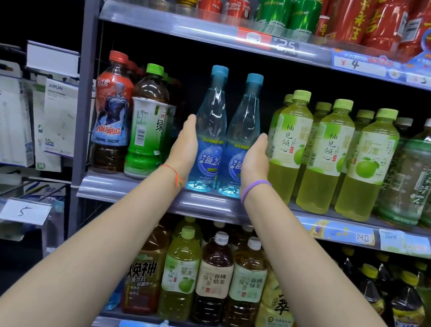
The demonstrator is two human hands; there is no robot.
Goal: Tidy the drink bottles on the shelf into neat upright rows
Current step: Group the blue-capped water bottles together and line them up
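Note:
Two clear blue bottles with blue caps stand upright side by side at the front of the middle shelf (229, 210): the left one (213, 112) and the right one (246, 120). My left hand (185, 144) lies flat against the left bottle's outer side, fingers straight. My right hand (256, 158) lies flat against the right bottle's outer side. The two palms face each other with both bottles between them. Behind the hands the fingers' far ends are hidden.
A green-tea bottle (147, 125) and a red-capped bottle (112, 108) stand left of the blue pair. Rows of yellow-green pomelo drinks (324, 157) fill the right. Cans (274, 4) sit on the shelf above, tea bottles (213, 280) below. Packaged goods (20, 117) hang at far left.

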